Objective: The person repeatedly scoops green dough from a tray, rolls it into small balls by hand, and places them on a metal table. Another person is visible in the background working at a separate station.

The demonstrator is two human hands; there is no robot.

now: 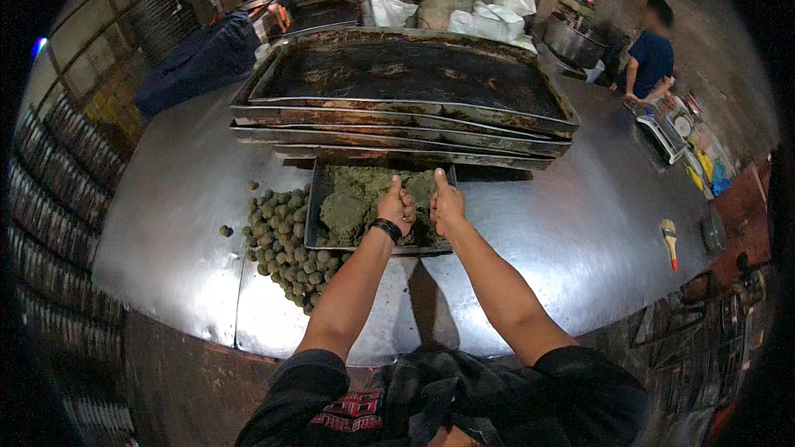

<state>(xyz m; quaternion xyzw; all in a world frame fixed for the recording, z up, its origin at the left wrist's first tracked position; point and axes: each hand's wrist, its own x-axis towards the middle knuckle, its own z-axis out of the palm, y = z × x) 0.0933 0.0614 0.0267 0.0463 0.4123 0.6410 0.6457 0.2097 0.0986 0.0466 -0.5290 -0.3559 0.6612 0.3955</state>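
Observation:
A shallow metal tray (pixel 312 223) holding a grey-green paste (pixel 352 203) sits on the steel table in front of me. Both hands are over the paste at the tray's near right part. My left hand (pixel 396 205), with a black band at the wrist, is closed with the thumb up, pinching a lump of the paste. My right hand (pixel 445 204) is closed beside it, thumb up, gripping the same stuff. Left of the tray lies a heap of several small grey-green balls (pixel 284 244), with one stray ball (pixel 225 231) apart.
A stack of large, dark baking trays (pixel 406 108) stands just behind the small tray. A brush (pixel 669 240) lies at the table's right. A person in blue (pixel 650 58) works at a scale (pixel 662 128) at the far right. Racks line the left wall.

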